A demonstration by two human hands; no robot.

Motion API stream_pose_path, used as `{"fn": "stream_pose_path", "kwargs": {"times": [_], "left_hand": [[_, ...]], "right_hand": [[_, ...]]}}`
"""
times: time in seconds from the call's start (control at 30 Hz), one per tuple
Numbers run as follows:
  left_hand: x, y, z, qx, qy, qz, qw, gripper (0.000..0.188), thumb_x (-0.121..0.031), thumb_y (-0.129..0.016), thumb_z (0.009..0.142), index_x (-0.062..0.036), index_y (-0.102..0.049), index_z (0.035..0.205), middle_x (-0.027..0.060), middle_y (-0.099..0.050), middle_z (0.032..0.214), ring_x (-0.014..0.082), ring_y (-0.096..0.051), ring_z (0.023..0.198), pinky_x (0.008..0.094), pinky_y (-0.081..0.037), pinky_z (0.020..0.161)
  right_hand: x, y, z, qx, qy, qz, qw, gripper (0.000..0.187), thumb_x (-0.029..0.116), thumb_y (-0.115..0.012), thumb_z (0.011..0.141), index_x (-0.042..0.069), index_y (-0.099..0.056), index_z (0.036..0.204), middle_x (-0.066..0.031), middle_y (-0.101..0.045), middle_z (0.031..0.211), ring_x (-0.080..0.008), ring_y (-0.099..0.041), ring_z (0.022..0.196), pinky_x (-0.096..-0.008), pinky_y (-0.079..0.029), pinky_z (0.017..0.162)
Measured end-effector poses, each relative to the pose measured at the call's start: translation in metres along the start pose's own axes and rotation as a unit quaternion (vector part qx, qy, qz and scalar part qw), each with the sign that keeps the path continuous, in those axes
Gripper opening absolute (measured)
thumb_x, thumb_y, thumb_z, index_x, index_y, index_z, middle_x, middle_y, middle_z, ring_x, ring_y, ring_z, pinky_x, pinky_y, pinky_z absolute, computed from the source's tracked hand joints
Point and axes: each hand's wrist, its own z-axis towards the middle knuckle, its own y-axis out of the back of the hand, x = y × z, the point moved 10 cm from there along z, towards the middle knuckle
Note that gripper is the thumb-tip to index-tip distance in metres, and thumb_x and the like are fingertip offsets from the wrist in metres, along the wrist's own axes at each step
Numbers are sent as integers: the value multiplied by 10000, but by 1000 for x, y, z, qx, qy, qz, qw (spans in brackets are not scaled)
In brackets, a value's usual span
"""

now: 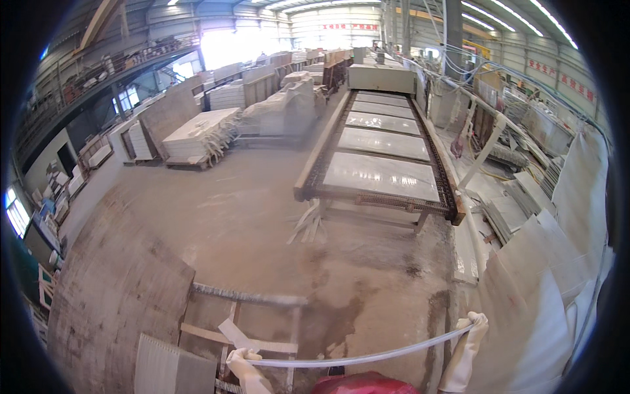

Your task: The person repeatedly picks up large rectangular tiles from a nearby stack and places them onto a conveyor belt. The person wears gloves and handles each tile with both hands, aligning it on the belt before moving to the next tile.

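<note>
A long, thin, pale strip (367, 360) stretches between my two hands low in the view, sagging or bending slightly in the middle; its material is hard to tell. My left hand (244, 365), in a cream glove, is closed on its left end. The right end is gripped by my right hand (474, 328), gloved the same way and held higher and farther out. Close to my left hand, a small white flat piece (236, 335) lies across a slatted frame (275, 345) on the floor.
Ahead, a roller conveyor (453, 209) carries several polished white slabs (380, 174) toward a boxy machine (380, 79). Thin slabs (172, 368) stand beside a large worn board (118, 289) on the left. White sheeting (545, 295) lines the right. Pallets of stacked slabs (200, 131) stand farther back.
</note>
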Motion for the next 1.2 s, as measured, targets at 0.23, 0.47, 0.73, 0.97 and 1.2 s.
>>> {"fn": "stream_pose_path", "kwargs": {"times": [0.23,0.47,0.73,0.97,1.2], "left_hand": [[36,-93,14,44,103,-19,994,71,-98,-476,653,-36,-450,678,116,-479,610,234,-508,610,365,-437,667],[44,-198,-6,62,62,87,992,30,-73,-470,667,-45,-475,678,123,-467,513,259,-531,647,387,-447,740],[63,-305,-29,101,-4,118,988,48,-52,-476,644,-21,-493,677,147,-508,533,272,-552,625,364,-473,737],[68,-379,-52,126,-2,55,990,89,-62,-475,626,-70,-423,554,87,-449,503,200,-475,523,341,-465,725],[73,-443,-51,113,-16,116,987,86,-78,-446,646,-49,-440,565,119,-441,446,213,-404,413,435,-455,863]], "right_hand": [[18,0,17,-114,31,58,991,151,42,-545,671,56,-438,565,-98,-462,428,-211,-468,370,-318,-414,414],[0,-21,98,-95,35,3,995,170,22,-553,696,61,-439,577,-125,-494,434,-220,-481,367,-309,-410,417],[-28,-45,229,-77,-33,-24,996,152,41,-539,692,54,-457,564,-136,-514,451,-249,-517,411,-341,-447,486],[-25,-67,305,-47,-3,-25,999,161,63,-561,696,29,-479,562,-147,-529,470,-260,-537,438,-363,-495,581],[-41,-71,336,-62,-21,3,998,181,58,-552,691,38,-466,533,-144,-513,452,-257,-512,413,-389,-491,620]]}}
